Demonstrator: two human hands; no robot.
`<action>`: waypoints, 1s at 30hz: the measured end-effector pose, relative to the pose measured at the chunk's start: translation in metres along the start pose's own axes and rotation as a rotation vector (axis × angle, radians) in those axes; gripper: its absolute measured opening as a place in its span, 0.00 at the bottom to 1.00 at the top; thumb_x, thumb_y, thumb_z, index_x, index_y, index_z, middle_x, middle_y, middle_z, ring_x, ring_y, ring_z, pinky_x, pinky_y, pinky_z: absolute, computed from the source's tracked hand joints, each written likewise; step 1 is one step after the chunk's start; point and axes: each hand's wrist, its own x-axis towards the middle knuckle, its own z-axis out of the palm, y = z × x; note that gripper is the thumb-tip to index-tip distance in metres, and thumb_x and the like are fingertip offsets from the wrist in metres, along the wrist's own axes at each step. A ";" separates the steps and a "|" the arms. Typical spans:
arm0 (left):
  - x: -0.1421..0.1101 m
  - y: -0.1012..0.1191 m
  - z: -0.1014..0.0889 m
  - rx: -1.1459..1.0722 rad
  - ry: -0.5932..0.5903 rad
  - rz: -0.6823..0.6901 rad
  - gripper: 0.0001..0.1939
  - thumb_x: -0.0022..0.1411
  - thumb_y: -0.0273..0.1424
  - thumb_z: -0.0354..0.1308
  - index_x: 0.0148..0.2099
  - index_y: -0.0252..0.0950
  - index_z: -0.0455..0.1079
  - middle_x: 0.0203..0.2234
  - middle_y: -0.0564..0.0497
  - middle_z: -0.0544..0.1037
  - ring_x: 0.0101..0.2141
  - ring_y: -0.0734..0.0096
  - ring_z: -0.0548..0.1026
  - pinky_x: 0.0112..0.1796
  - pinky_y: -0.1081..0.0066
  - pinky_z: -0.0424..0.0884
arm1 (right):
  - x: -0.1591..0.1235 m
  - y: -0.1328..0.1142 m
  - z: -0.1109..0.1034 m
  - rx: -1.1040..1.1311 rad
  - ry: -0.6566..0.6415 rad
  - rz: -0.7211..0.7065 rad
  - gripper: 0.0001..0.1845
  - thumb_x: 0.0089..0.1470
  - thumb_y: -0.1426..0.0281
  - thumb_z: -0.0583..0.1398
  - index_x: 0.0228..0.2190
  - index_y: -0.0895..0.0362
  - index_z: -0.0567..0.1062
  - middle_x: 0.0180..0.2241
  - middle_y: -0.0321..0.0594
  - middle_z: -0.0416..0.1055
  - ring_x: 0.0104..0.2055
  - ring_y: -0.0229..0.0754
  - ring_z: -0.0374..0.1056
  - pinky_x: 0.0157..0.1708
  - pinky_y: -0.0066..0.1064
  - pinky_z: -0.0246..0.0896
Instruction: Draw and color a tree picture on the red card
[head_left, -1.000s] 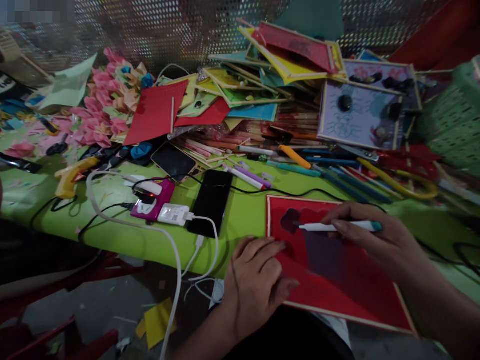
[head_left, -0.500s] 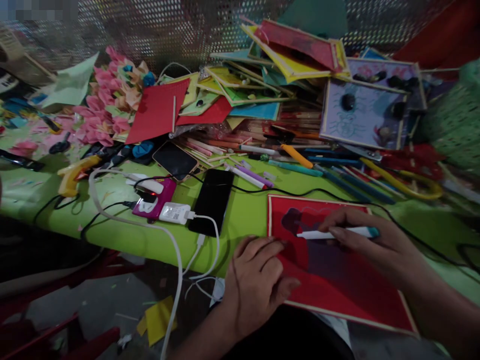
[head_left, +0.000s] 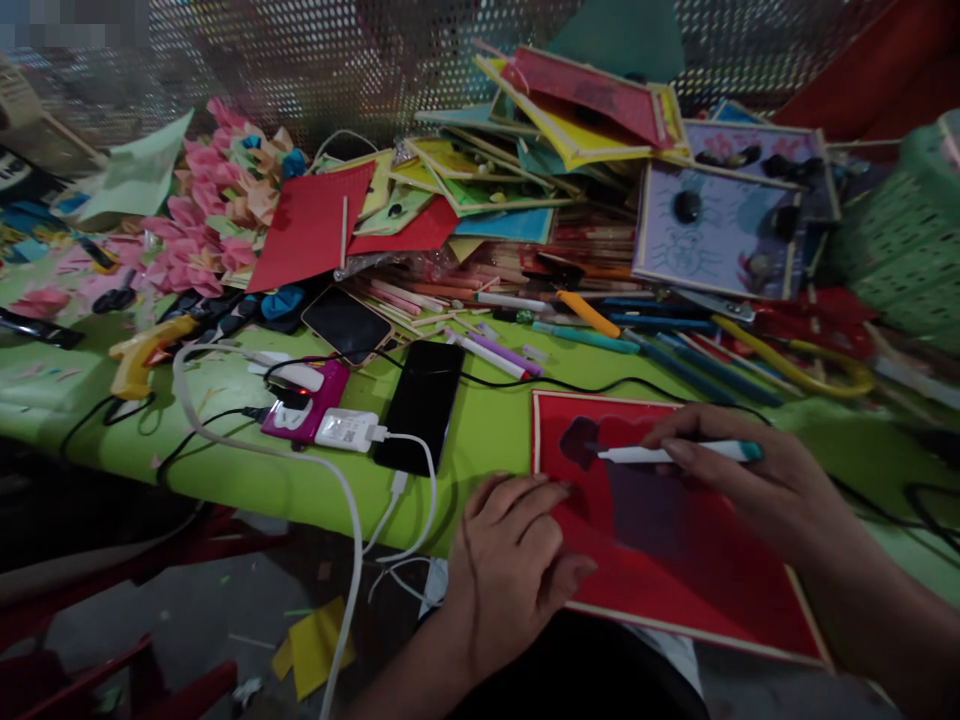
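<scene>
A red sheet (head_left: 720, 585) edged with thin pale sticks lies at the front of the table, with dark shapes drawn or coloured on its upper part. My right hand (head_left: 750, 480) grips a white marker with a teal end (head_left: 679, 454) between thumb and fingers. The marker's tip points left, at or just over the dark patch (head_left: 579, 443); whether it touches, I cannot tell. Spread over the sheet's left edge, my left hand (head_left: 514, 550) lies with its fingers stretched out and holds nothing. My right palm hides part of the sheet's right side.
Left of the sheet are a black phone (head_left: 421, 405), a purple power strip (head_left: 306, 402) with cables and a yellow glue gun (head_left: 148, 355). Behind lie loose markers (head_left: 495, 354), yellow-handled scissors (head_left: 795, 362), stacked framed cards (head_left: 592, 95) and pink paper flowers (head_left: 199, 205). A green basket (head_left: 904, 235) stands right.
The marker tip dipped slightly down, then came back up beside the dark patch. The view shifted a little and returned. My left hand has stayed in place on the sheet.
</scene>
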 end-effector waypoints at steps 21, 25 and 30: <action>-0.001 0.000 0.000 0.027 -0.005 0.013 0.20 0.85 0.40 0.51 0.40 0.40 0.75 0.55 0.48 0.88 0.56 0.61 0.83 0.62 0.58 0.73 | -0.004 -0.007 0.000 -0.003 -0.038 0.028 0.26 0.60 0.42 0.69 0.32 0.52 0.85 0.31 0.41 0.78 0.33 0.45 0.68 0.34 0.34 0.66; -0.002 -0.001 0.000 0.050 -0.036 0.006 0.15 0.83 0.39 0.56 0.41 0.40 0.76 0.57 0.47 0.88 0.57 0.59 0.83 0.62 0.56 0.73 | -0.004 -0.011 0.002 0.005 -0.068 0.022 0.26 0.59 0.41 0.70 0.30 0.51 0.86 0.26 0.38 0.74 0.29 0.45 0.65 0.34 0.36 0.66; -0.002 -0.001 0.001 0.026 -0.004 0.006 0.18 0.85 0.41 0.53 0.41 0.41 0.75 0.55 0.48 0.88 0.56 0.60 0.83 0.63 0.58 0.73 | -0.003 -0.012 0.002 0.006 -0.112 0.020 0.26 0.59 0.41 0.70 0.31 0.51 0.86 0.25 0.37 0.73 0.27 0.43 0.62 0.34 0.37 0.68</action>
